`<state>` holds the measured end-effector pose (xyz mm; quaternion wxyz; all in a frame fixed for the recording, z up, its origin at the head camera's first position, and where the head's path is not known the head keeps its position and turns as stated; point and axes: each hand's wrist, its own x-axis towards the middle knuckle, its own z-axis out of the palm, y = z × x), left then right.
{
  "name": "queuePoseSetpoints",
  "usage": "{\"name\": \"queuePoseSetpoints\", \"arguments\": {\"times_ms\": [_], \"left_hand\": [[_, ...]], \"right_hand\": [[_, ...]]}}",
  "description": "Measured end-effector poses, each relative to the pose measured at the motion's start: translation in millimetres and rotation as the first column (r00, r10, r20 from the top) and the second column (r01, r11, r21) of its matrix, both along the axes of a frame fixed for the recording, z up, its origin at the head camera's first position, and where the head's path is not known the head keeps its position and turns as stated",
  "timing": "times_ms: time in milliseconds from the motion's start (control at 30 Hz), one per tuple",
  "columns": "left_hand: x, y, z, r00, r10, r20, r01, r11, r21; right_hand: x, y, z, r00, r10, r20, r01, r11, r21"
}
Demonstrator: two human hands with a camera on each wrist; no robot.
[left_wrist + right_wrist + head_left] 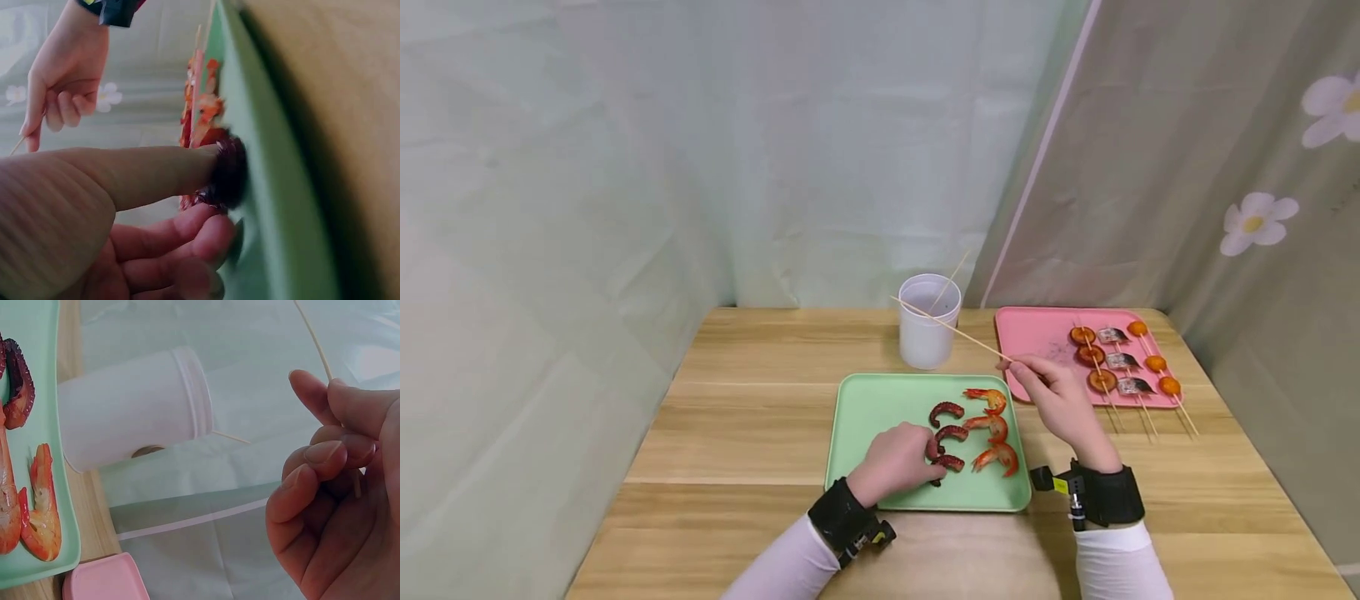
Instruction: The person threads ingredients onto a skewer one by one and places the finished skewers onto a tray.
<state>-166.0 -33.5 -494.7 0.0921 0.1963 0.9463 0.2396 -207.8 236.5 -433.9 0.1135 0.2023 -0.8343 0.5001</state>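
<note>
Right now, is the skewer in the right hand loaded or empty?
Empty: in the head view, the skewer held by the right hand is bare along its visible length, nothing threaded on.

the tentacles (951, 408) are dark red (their tray (876, 408), pale green).

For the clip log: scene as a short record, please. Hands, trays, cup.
left_hand: left hand pinches the nearest tentacle piece
right_hand: right hand holds a bare skewer, tip up and leftward
green_tray: green tray; three tentacle pieces, three shrimp to their right
pink_tray: pink tray; three loaded skewers: brown rounds, silvery pieces, orange balls; lower ends overhang the near edge
cup: white cup behind green tray, one skewer leaning inside
</note>
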Motion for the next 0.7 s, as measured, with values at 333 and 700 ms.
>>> {"name": "queuePoseSetpoints", "arguments": {"times_ms": [333,700], "left_hand": [[-3.9,-16.9,4.6,0.996,-0.011,0.094,0.013,1.000,-0.016],[-15.0,-28.9,13.1,0.965,-0.121,0.234,0.087,0.985,0.151]], "right_hand": [[-5.1,-4,-3.8,0.999,0.048,-0.025,-0.048,0.999,0.020],[-5.0,-3,-4.5,0.999,0.031,0.010,-0.031,0.999,0.010]]}}
